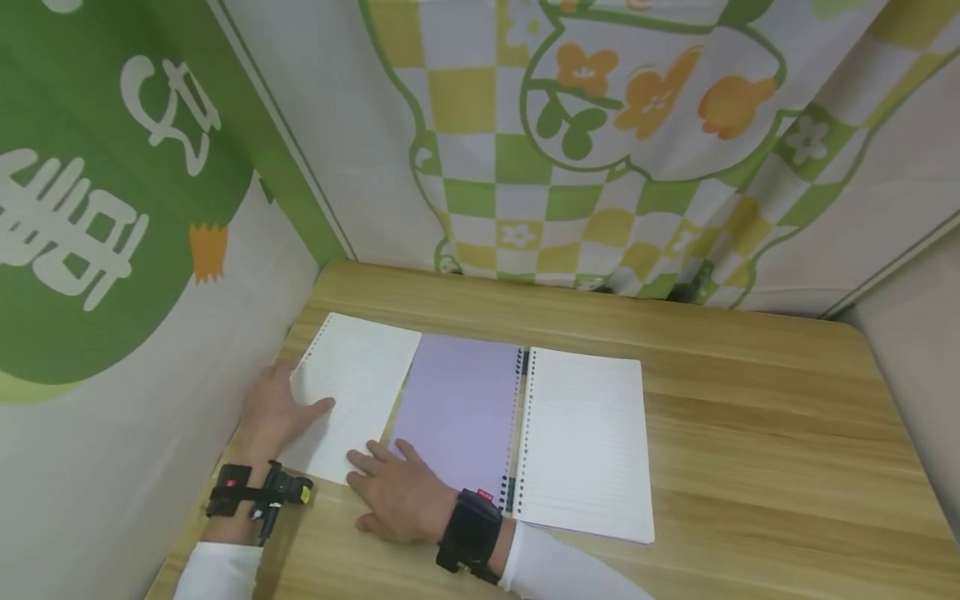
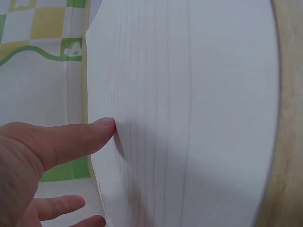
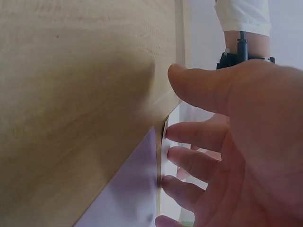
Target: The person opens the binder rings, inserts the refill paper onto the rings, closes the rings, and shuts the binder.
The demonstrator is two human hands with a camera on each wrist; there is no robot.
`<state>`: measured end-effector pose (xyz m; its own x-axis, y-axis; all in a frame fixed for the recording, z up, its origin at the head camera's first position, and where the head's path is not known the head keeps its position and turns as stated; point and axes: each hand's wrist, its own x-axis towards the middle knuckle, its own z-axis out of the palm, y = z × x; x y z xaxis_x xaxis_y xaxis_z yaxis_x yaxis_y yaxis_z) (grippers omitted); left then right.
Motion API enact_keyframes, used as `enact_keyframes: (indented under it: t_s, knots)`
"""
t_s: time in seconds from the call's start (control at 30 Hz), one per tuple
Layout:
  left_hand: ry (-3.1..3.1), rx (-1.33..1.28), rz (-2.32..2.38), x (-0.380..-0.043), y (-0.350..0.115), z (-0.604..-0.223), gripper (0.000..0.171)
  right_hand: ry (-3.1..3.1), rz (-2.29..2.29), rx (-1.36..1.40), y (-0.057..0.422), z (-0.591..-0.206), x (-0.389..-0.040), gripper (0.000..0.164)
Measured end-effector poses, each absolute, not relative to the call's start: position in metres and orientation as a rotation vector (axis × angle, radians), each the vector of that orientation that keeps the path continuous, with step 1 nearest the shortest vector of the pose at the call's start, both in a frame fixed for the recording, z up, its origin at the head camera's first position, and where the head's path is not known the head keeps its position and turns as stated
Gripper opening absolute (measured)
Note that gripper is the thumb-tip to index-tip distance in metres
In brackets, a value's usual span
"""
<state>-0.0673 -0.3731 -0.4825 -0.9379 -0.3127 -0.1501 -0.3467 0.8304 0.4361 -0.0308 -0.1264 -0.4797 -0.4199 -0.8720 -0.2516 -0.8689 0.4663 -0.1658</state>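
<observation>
White paper (image 1: 367, 358) lies flat on the worktop (image 1: 757, 450), left of the purple cover (image 1: 457, 408), and here's the left hand (image 1: 273, 408), fingers wide, thumb on top! The right hand (image 1: 405, 492) spreads its fingers at the near right corner. Looks like squaring up; the next move calls for gentle, even pressure, keeping edges aligned.

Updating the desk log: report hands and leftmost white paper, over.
Left hand: thumb over leftmost white paper, fingers by its left edge. Right hand: fingertips at its near right corner. Paper on table; purple cover close on its right.
</observation>
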Motion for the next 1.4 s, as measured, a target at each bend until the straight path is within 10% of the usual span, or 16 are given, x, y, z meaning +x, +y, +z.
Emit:
enact_keyframes:
  t_s: [0.47, 1.4]
  knots:
    - [2.783, -0.628, 0.921, -0.076, -0.417, -0.481, 0.051, 2.417, -0.034, -1.506, -0.126, -0.478, -0.031, 0.061]
    - [2.713, -0.693, 1.025, -0.063, -0.433, -0.459, 0.056, 2.257, -0.650, -1.306, -0.124, -0.483, -0.056, 0.068]
